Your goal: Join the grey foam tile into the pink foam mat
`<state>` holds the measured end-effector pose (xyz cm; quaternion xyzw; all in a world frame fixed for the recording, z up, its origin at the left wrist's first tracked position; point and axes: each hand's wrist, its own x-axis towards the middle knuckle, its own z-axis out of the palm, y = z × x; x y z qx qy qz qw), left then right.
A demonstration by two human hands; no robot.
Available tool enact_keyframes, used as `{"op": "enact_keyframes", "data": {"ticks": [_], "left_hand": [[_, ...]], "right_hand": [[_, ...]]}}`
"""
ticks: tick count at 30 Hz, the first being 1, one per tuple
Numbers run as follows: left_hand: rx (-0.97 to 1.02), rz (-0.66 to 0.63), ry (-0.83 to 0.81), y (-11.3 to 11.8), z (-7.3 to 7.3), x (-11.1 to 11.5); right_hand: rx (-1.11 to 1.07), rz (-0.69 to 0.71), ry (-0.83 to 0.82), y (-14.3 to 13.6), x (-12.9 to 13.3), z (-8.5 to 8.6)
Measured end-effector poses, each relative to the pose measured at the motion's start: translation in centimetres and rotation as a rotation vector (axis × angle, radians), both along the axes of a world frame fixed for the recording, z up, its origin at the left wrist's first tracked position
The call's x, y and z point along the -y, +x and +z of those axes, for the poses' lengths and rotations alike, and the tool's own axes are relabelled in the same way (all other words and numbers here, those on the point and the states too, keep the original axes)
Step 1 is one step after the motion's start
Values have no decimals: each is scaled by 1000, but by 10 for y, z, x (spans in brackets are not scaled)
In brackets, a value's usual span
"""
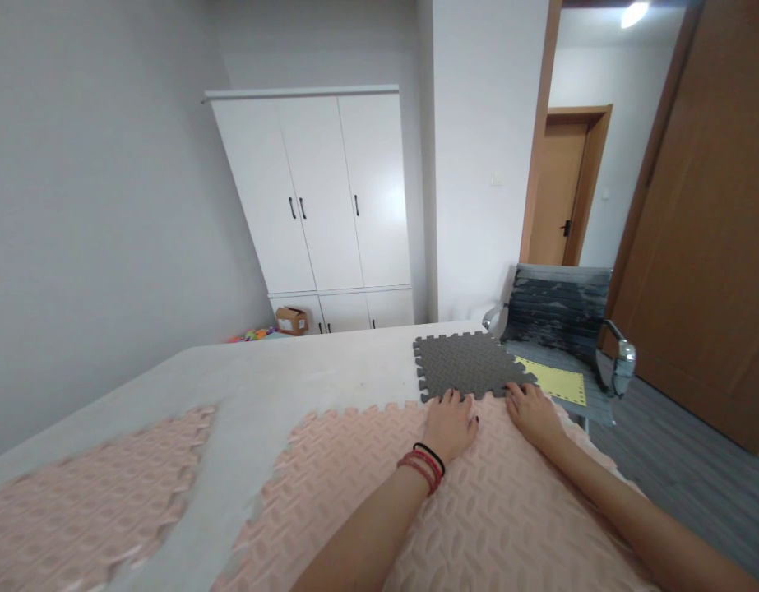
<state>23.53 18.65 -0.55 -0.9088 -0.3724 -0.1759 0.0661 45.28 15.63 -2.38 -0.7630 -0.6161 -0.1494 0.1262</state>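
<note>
Hands are both flat and open, gripping nothing: left hand (451, 426) and right hand (533, 413) press down right on the seam where the grey foam tile (465, 365) meets the pink foam mat (478, 493). Grey tile is basically square, so no real long axis, one corner aimed toward the chair (564, 321) just beyond it. Jagged puzzle edges, ribbed top. Its near edge is partly hidden under the fingers, and the pink mat gets cut off at the bottom.

Head camera looks forward-down, close over the table (261, 370), somewhat blurred.
</note>
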Motion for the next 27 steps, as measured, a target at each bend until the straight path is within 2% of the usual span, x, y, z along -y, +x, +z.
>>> {"op": "enact_keyframes", "data": {"ticks": [7, 12, 18, 21, 24, 27], "left_hand": [[-33, 1, -21, 0, 3, 0], [-88, -16, -32, 2, 10, -2], [-129, 60, -55, 27, 17, 1], [-145, 106, -66, 37, 18, 4], [-157, 114, -61, 39, 16, 6], [-173, 103, -53, 38, 15, 5]], "right_hand": [[105, 20, -6, -10, 6, 9], [64, 38, -89, -6, 2, 12], [69, 24, -71, -4, 5, 9], [73, 156, -37, -5, 5, 7], [46, 316, -93, -7, 3, 9], [-3, 323, -120, -8, 1, 11]]}}
